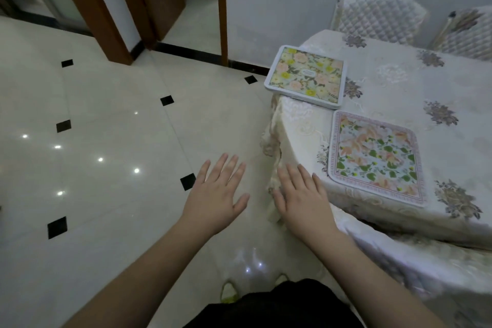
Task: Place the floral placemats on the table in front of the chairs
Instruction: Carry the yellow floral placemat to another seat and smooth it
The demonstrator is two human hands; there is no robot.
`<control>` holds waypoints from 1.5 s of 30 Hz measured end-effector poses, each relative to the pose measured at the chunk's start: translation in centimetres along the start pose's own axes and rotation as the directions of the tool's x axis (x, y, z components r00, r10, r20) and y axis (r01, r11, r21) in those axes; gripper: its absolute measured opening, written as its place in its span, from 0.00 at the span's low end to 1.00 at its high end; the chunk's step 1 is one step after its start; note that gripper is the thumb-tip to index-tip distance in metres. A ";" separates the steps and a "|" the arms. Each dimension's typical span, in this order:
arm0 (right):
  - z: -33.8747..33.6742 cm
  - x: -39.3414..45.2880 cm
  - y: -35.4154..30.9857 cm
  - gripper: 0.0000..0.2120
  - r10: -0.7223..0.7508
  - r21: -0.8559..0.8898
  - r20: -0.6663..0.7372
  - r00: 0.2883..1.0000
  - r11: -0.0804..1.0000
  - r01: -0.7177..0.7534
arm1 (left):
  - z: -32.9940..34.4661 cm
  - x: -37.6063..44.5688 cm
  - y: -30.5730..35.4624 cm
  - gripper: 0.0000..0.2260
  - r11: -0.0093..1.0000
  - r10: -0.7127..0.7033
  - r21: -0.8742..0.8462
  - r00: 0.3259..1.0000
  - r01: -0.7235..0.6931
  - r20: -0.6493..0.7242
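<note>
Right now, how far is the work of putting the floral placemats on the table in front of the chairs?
Two floral pieces lie on the table: a flat placemat near its front edge, and a raised-rim one overhanging the far-left corner. Neither sits before the two quilted chairs at the far side. The left hand and right hand are open, holding nothing. Moving the mats toward the chairs seems left.

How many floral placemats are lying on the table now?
2. The white-rimmed yellow-flower placemat overhangs the far corner of the table; the pink-bordered orange-flower placemat lies flat near the right hand. Others may lie out of frame.
</note>
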State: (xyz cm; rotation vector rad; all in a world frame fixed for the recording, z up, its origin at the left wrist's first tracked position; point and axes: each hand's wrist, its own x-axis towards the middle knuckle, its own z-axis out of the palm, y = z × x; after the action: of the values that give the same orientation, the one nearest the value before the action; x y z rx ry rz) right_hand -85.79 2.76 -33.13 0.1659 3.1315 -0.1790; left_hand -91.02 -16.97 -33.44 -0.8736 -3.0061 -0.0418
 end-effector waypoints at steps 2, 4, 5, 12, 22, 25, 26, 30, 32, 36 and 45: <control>0.2 0.2 -0.8 0.26 -0.043 -0.014 -0.003 0.999 0.999 0.043 | -0.1 -0.1 -1.0 0.30 1.000 -0.023 -0.017 1.000 0.023 0.004; 0.2 1.0 -1.2 0.25 -0.076 -0.031 0.001 0.997 0.997 0.076 | -0.2 0.3 -1.5 0.29 0.999 -0.036 -0.025 0.999 0.035 -0.008; 0.2 1.4 -1.2 0.26 -0.084 -0.032 0.005 0.996 0.996 0.084 | -0.2 0.5 -1.7 0.29 0.999 -0.041 -0.033 0.999 0.040 -0.013; 1.0 5.8 -1.2 0.26 -0.118 0.047 0.004 0.993 0.992 0.118 | 1.0 4.4 -3.4 0.29 0.999 -0.044 -0.028 0.999 0.044 0.008; 2.8 15.4 -0.1 0.26 -0.130 0.124 0.022 0.991 0.984 0.127 | 1.2 13.1 -6.9 0.28 0.999 -0.032 0.000 0.998 0.032 0.055; 2.7 18.0 -0.2 0.27 -0.132 0.134 0.017 0.991 0.983 0.128 | 1.0 15.7 -7.7 0.28 0.999 -0.044 -0.007 0.998 0.044 0.050; 2.7 18.8 -0.3 0.27 -0.127 0.131 0.008 0.992 0.983 0.125 | 1.0 16.5 -8.0 0.28 0.999 -0.040 -0.005 0.998 0.040 0.046; 2.6 22.1 -0.8 0.27 -0.091 0.090 -0.002 0.996 0.992 0.091 | 1.5 19.5 -9.5 0.28 1.000 0.011 0.023 0.999 -0.012 0.047; 2.9 23.8 -1.2 0.28 -0.070 0.078 0.012 0.997 0.995 0.069 | 1.9 21.0 -10.4 0.28 0.999 0.040 0.029 0.998 -0.041 0.046; 3.7 27.4 -2.3 0.27 -0.014 0.054 0.032 0.999 0.998 0.012 | 2.8 24.3 -13.7 0.28 0.996 0.084 0.019 0.996 -0.084 -0.001; 3.3 35.6 -7.5 0.27 0.151 0.013 0.016 0.988 0.988 -0.151 | 3.1 31.4 -22.8 0.28 0.974 0.224 -0.023 0.974 -0.225 -0.027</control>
State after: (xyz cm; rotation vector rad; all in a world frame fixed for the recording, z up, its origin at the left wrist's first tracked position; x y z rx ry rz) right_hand -122.03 -1.29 -35.78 0.3987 3.0859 -0.2007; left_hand -129.72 -19.27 -36.47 -1.1998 -2.8696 -0.0886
